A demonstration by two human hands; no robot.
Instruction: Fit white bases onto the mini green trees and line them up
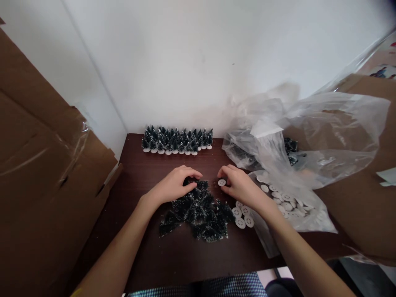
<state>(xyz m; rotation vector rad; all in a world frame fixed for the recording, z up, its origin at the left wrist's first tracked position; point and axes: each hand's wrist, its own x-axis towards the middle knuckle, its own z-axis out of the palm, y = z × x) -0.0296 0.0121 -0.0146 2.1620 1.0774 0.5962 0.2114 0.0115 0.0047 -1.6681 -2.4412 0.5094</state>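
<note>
Several dark green miniature bottle-brush trees (198,210) with frosted tips lie in a loose pile on the brown table. My left hand (176,185) is at the pile's upper left, thumb and index finger curled around a dark miniature tree that the fingers partly hide. Between the fingertips of my right hand (236,183) is a white round base (222,182), held up to the right of the pile. The two hands are apart. Just below my right hand, several loose white bases (244,214) rest beside the trees.
Rows of trees on white bases (176,142) stand upright along the wall. At right, a clear plastic bag (269,144) holds more trees, and white bases (287,202) lie in plastic. Cardboard boxes (46,165) flank the brown table (173,260).
</note>
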